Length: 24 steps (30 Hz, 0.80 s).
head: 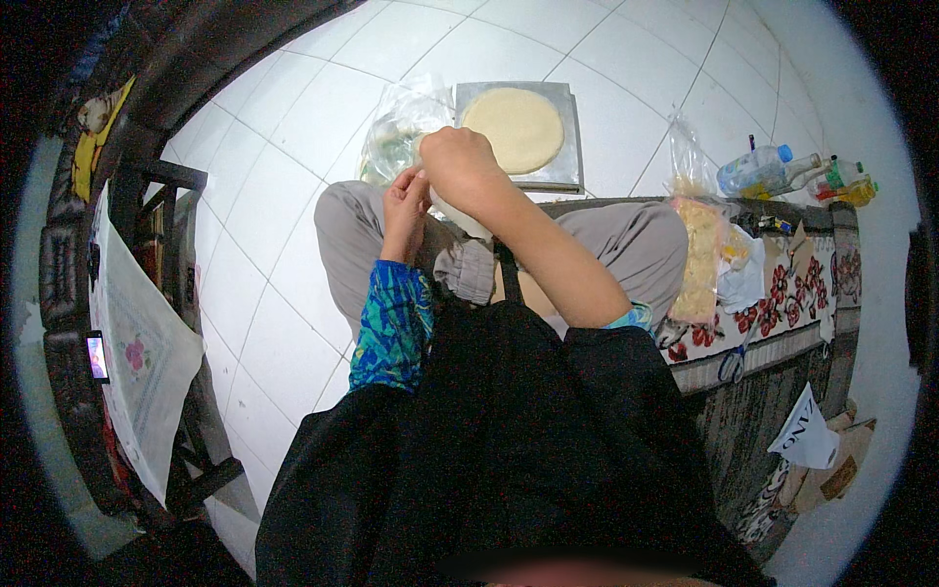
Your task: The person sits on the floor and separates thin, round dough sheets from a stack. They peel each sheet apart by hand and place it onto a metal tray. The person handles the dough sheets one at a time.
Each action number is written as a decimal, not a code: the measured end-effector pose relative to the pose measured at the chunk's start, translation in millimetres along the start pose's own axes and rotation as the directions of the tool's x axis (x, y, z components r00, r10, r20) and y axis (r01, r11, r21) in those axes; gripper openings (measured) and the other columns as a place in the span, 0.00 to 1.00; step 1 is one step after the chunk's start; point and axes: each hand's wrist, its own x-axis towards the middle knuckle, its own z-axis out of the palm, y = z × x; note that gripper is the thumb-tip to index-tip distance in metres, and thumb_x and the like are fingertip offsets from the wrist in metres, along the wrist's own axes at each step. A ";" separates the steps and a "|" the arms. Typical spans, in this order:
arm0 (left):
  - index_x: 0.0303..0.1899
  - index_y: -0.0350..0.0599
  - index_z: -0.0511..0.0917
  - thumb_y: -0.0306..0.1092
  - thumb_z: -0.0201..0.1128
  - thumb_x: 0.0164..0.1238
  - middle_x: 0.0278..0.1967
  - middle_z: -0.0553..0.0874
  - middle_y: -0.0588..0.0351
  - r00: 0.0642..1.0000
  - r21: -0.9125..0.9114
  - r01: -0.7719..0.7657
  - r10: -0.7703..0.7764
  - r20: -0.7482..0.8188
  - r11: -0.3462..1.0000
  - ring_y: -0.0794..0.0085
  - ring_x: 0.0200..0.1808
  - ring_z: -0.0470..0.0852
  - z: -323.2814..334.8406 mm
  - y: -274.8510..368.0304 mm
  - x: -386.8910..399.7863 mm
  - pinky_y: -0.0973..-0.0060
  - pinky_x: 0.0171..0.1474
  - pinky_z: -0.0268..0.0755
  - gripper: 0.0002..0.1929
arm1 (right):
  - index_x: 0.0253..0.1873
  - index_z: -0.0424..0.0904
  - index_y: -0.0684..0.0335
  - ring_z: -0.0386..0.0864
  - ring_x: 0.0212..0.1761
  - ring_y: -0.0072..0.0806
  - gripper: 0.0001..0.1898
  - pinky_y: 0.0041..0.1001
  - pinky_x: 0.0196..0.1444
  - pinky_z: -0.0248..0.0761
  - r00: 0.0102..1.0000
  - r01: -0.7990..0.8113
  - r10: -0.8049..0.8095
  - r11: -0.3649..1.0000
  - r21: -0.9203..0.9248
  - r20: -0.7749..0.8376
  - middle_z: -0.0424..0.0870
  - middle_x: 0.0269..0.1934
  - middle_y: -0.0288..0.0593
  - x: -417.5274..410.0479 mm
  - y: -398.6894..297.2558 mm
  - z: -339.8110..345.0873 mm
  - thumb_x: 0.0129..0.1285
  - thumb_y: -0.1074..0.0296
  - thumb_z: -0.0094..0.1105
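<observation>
My right hand [462, 169] is curled, with a small pale edge [419, 144] showing at its fingers. Close against it is my left hand [404, 213], thumb and fingertips drawn together; whether they pinch anything is hidden. Below my right wrist hangs a whitish, soft-looking piece [461, 217], partly covered, its material unclear. Just beyond my hands, a flat round of pale dough [513, 130] lies on a square grey board [573, 165] on the floor. To the board's left sits a crumpled clear plastic bag [400, 136] with something greenish inside.
On my right, a low bench with a floral cloth [777, 308] holds a pack of yellowish pieces [695, 257], blue-handled scissors [731, 363] and a white wrapper [742, 275]. Plastic bottles [755, 172] lie behind it. A cloth-covered table [147, 352] with a phone [96, 356] stands left.
</observation>
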 end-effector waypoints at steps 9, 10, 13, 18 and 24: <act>0.45 0.39 0.75 0.32 0.59 0.66 0.33 0.80 0.64 1.000 -0.158 -0.029 0.027 -0.016 0.987 0.85 0.32 0.76 1.5 1.1 -3.6 0.88 0.32 0.67 0.10 | 0.31 0.81 0.69 0.83 0.32 0.46 0.06 0.37 0.35 0.77 0.997 0.006 -0.005 1.000 0.022 -0.071 0.82 0.28 0.55 -9.9 3.1 -11.2 0.50 0.72 0.59; 0.45 0.39 0.75 0.32 0.59 0.66 0.35 0.81 0.62 0.999 -0.138 -0.029 0.031 0.012 0.990 0.84 0.34 0.77 0.4 3.7 -3.5 0.87 0.34 0.69 0.10 | 0.31 0.81 0.69 0.83 0.32 0.45 0.06 0.36 0.35 0.77 0.997 0.009 -0.007 1.000 0.024 -0.082 0.82 0.28 0.55 -11.3 2.0 -10.2 0.50 0.72 0.59; 0.46 0.39 0.74 0.32 0.59 0.67 0.37 0.81 0.61 0.998 -0.067 -0.051 0.048 -0.052 0.996 0.82 0.37 0.79 4.6 9.0 -1.1 0.85 0.37 0.71 0.10 | 0.30 0.81 0.68 0.83 0.31 0.43 0.06 0.35 0.34 0.77 0.995 0.093 -0.092 0.995 0.024 -0.037 0.82 0.26 0.53 -16.8 -3.9 -3.2 0.49 0.72 0.59; 0.46 0.38 0.74 0.27 0.58 0.65 0.36 0.81 0.62 0.988 0.060 -0.130 0.135 -0.071 0.990 0.81 0.35 0.78 7.7 16.4 -3.7 0.83 0.38 0.71 0.09 | 0.28 0.81 0.64 0.84 0.30 0.37 0.05 0.33 0.31 0.77 0.987 0.134 -0.139 0.989 -0.064 -0.076 0.83 0.25 0.46 -24.2 -22.0 15.6 0.49 0.71 0.59; 0.38 0.42 0.73 0.25 0.57 0.65 0.32 0.80 0.64 0.990 -0.052 -0.134 0.135 0.031 0.990 0.83 0.33 0.76 -2.2 14.1 -2.0 0.85 0.37 0.69 0.02 | 0.29 0.81 0.61 0.84 0.29 0.33 0.04 0.30 0.30 0.77 0.982 0.176 -0.185 0.973 -0.150 -0.047 0.83 0.25 0.43 -26.3 -25.4 23.6 0.50 0.72 0.57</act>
